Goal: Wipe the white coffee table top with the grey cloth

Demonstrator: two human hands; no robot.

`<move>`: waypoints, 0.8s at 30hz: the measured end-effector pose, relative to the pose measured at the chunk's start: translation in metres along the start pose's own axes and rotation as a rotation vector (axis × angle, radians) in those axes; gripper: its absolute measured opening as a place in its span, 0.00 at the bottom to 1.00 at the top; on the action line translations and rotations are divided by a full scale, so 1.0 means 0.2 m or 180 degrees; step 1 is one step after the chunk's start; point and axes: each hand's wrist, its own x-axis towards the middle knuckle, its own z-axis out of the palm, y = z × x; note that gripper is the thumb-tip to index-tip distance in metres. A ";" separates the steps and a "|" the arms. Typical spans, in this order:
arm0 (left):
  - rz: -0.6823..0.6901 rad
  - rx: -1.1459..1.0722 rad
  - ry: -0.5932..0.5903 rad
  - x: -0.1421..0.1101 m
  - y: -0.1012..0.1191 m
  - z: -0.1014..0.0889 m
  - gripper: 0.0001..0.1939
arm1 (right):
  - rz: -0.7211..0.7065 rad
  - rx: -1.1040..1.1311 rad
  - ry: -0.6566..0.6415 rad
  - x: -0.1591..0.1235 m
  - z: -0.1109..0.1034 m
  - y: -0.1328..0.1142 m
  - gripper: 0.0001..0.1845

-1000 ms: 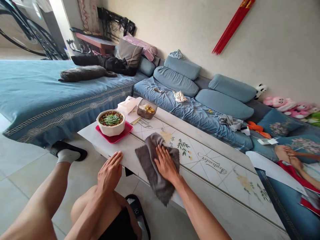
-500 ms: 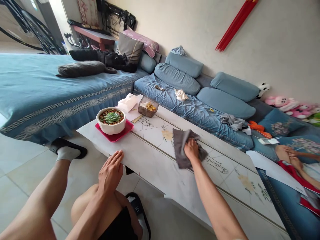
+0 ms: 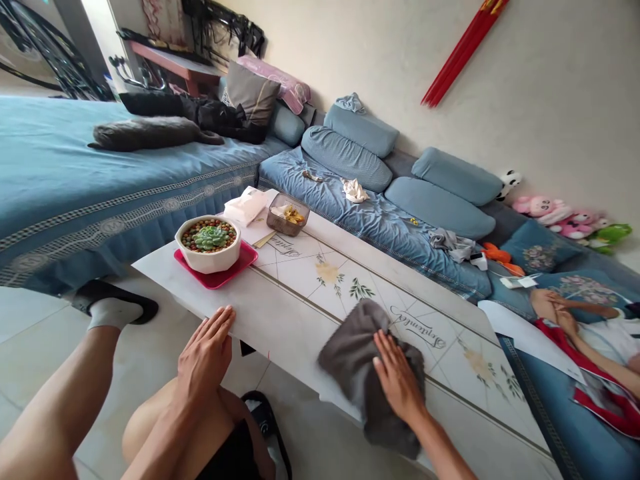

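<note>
A long white tabletop (image 3: 300, 283) with a marble look and printed leaves and script runs across the view. My right hand (image 3: 397, 380) presses down on a crumpled dark grey cloth (image 3: 350, 363), near the table's front edge. The cloth bunches under my palm, with its lower end hanging past that edge. My left hand (image 3: 205, 350) rests on the front edge with its fingers spread, touching only the table. A succulent in a white bowl (image 3: 207, 243) stands on a red tray (image 3: 240, 261) to the left of both hands.
A clear box of yellow scraps (image 3: 287, 215) and a white tissue pack (image 3: 245, 205) sit at the table's far end. Behind the table runs a blue sofa (image 3: 375, 220) with cushions and clothes. My bare knee (image 3: 150, 423) lies below the table edge.
My right hand and the cloth have moved from the table's middle toward its front edge and to the right. My left hand stays on the edge. The whole view has shifted slightly.
</note>
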 end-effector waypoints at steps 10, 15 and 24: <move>-0.0015 -0.0097 0.0018 0.00 0.01 0.02 0.26 | 0.1351 -0.0275 0.0118 1.21 -0.03 -0.01 0.46; -0.0139 -0.0204 -0.0012 -0.01 0.00 0.04 0.28 | 0.0452 -0.0202 0.0072 1.29 0.09 -0.47 0.43; -0.0082 -0.0283 0.0022 0.12 0.29 -0.03 0.26 | -0.1628 0.0507 0.0217 0.57 0.12 -0.88 0.39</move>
